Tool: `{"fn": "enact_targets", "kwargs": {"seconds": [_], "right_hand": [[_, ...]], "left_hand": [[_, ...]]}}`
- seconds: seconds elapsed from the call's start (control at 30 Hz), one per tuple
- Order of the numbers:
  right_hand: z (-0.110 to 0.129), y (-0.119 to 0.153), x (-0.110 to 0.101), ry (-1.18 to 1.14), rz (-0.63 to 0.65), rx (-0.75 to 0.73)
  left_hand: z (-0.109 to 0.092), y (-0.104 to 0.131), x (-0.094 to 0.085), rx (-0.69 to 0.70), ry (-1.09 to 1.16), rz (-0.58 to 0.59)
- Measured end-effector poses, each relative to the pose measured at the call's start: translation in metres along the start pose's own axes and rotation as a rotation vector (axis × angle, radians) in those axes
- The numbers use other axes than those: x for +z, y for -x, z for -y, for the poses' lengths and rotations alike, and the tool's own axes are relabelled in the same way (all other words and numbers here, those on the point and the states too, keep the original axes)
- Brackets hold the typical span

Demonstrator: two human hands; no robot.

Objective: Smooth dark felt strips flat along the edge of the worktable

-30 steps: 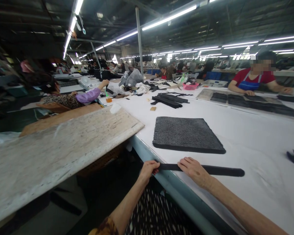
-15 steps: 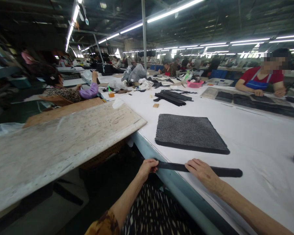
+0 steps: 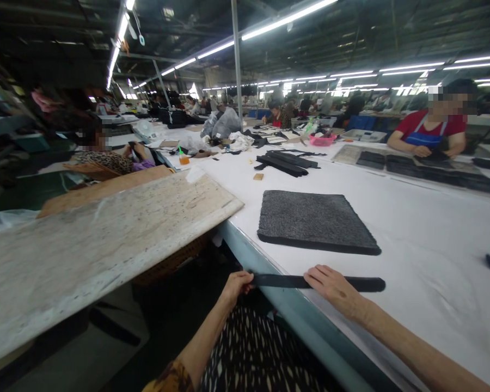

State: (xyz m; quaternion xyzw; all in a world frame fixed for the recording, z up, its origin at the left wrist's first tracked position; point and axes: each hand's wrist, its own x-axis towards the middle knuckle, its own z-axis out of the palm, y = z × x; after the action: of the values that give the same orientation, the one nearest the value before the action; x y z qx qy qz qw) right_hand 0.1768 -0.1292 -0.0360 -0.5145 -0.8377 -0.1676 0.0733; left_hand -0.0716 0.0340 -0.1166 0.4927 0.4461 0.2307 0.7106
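A long black strip [image 3: 365, 283] lies across the edge of the white table [image 3: 428, 321]. Its left end is pinched in my left hand [image 3: 237, 286], just off the table edge. My right hand [image 3: 330, 286] rests on the strip's middle part, fingers together and pressing it from above; the right end sticks out past the hand. Behind the strip lies a flat, dark grey, textured stack [image 3: 316, 220]. Farther back is a pile of black strips [image 3: 286, 162].
A speckled board [image 3: 106, 228] slopes at the left, its corner meeting the table. A small tan block [image 3: 258, 177], a pink basket [image 3: 322, 140] and plastic bags [image 3: 227, 124] stand farther back. A person in red [image 3: 428, 130] works at the right, another person [image 3: 102, 152] sits left.
My left hand has moved left with the strip's end, and the strip has slid left under my right hand. The person at the right has lifted a dark piece.
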Motion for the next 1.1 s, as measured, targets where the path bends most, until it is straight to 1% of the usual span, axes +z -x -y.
{"fn": "enact_targets", "kwargs": {"seconds": [0.13, 0.23, 0.3, 0.4, 0.5, 0.57, 0.63, 0.7, 0.77, 0.8, 0.83, 0.87, 0.9, 0.93, 0.97, 1.0, 1.03, 1.1], "right_hand": [[-0.013, 0.029, -0.006, -0.018, -0.034, 0.063], [-0.015, 0.035, -0.007, 0.002, -0.044, 0.069], [-0.011, 0.027, -0.006, 0.033, -0.027, 0.042], [0.002, 0.004, -0.002, 0.068, -0.001, -0.01], [0.014, -0.02, 0.004, 0.078, 0.015, -0.057], [0.019, -0.03, 0.007, 0.092, 0.015, -0.085], [0.021, -0.035, 0.008, 0.097, 0.005, -0.094], [0.021, -0.035, 0.008, 0.086, -0.004, -0.088], [0.02, -0.034, 0.007, 0.077, -0.013, -0.078], [0.02, -0.034, 0.006, 0.073, -0.012, -0.073], [0.02, -0.034, 0.006, 0.071, -0.009, -0.07], [0.02, -0.034, 0.005, 0.071, -0.004, -0.068], [0.021, -0.034, 0.005, 0.075, -0.002, -0.068], [0.021, -0.034, 0.005, 0.079, -0.001, -0.07], [0.021, -0.034, 0.005, 0.087, 0.001, -0.069], [0.021, -0.035, 0.005, 0.095, 0.004, -0.063], [0.021, -0.035, 0.005, 0.099, 0.007, -0.059], [0.021, -0.036, 0.004, 0.092, 0.018, -0.053]], "left_hand": [[0.004, -0.002, 0.003, -0.004, 0.002, -0.007], [0.01, -0.007, 0.005, -0.02, -0.014, -0.019], [0.016, -0.012, 0.003, -0.035, -0.037, -0.042], [0.026, -0.015, -0.006, -0.078, -0.085, -0.106], [0.038, -0.01, -0.018, -0.129, -0.137, -0.178], [0.042, -0.004, -0.026, -0.153, -0.173, -0.219], [0.042, 0.004, -0.031, -0.155, -0.216, -0.262], [0.035, 0.01, -0.03, -0.11, -0.263, -0.314], [0.021, 0.014, -0.02, -0.016, -0.296, -0.349], [0.012, 0.016, -0.012, 0.038, -0.303, -0.349], [0.003, 0.018, -0.001, 0.098, -0.308, -0.319], [-0.006, 0.02, 0.011, 0.154, -0.313, -0.258], [-0.014, 0.021, 0.025, 0.203, -0.324, -0.166], [-0.021, 0.023, 0.038, 0.254, -0.345, -0.036], [-0.026, 0.025, 0.049, 0.275, -0.358, 0.061], [-0.03, 0.027, 0.059, 0.283, -0.359, 0.129], [-0.033, 0.028, 0.067, 0.271, -0.345, 0.163], [-0.035, 0.032, 0.075, 0.193, -0.282, 0.169]]}}
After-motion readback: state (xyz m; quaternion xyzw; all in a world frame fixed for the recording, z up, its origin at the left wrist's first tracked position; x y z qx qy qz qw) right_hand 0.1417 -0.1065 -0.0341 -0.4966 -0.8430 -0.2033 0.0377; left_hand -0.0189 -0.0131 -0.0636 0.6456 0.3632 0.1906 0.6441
